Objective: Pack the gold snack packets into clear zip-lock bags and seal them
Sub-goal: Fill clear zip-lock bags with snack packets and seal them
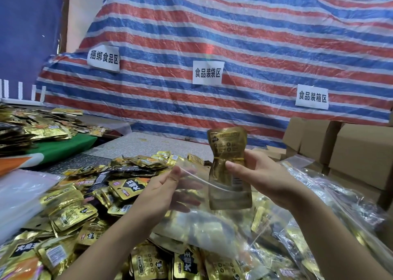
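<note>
My right hand point(258, 176) grips a bundle of gold snack packets point(228, 148) bound by a rubber band at its waist. The bundle stands upright, its lower half inside the mouth of a clear zip-lock bag point(191, 196). My left hand point(163, 191) pinches the bag's rim at the left and holds the mouth apart. Loose gold packets point(72, 211) cover the table below and to the left of both hands.
Filled clear bags point(314, 226) lie heaped at the right. Cardboard boxes point(357, 152) stand at the back right. A second heap of gold packets point(32, 128) sits on a green cloth at far left. A striped tarp point(234, 45) with paper signs hangs behind.
</note>
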A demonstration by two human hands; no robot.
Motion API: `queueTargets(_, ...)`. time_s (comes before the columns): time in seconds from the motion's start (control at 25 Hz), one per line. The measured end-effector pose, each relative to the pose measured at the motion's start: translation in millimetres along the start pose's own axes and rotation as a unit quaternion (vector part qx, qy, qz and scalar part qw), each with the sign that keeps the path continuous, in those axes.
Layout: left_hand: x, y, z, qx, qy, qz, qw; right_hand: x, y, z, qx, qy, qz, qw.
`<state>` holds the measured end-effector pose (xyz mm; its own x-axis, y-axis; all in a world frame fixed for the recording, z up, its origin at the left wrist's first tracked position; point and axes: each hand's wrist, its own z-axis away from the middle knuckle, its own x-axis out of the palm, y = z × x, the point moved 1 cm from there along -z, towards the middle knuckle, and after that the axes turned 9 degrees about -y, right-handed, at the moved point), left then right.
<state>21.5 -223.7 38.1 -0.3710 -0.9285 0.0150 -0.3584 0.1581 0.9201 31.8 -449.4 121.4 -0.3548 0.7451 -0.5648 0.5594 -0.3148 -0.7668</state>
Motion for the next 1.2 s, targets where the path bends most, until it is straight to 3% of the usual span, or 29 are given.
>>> queueTargets(0.36, 7.2, 3.9, 2.0, 0.012, -0.002, -0.021, 1.000, 0.4, -22.7, -3.0, 0.086, -0.159, 0.126, 0.975)
queueTargets(0.68, 9.7, 3.3, 2.2, 0.014, 0.015, -0.056, 0.998, 13.7, -31.2, -11.8, 0.133, -0.205, 0.237, 0.940)
queueTargets(1.08, 14.6, -2.3, 1.8, 0.029, -0.015, -0.096, 0.995, 30.0, -48.0, -26.9, 0.228, -0.309, 0.459, 0.801)
queueTargets(1.2, 13.9, -2.9, 1.9, 0.042, -0.012, -0.102, 0.994, 34.6, -46.1, -30.7, 0.229, -0.310, 0.482, 0.787)
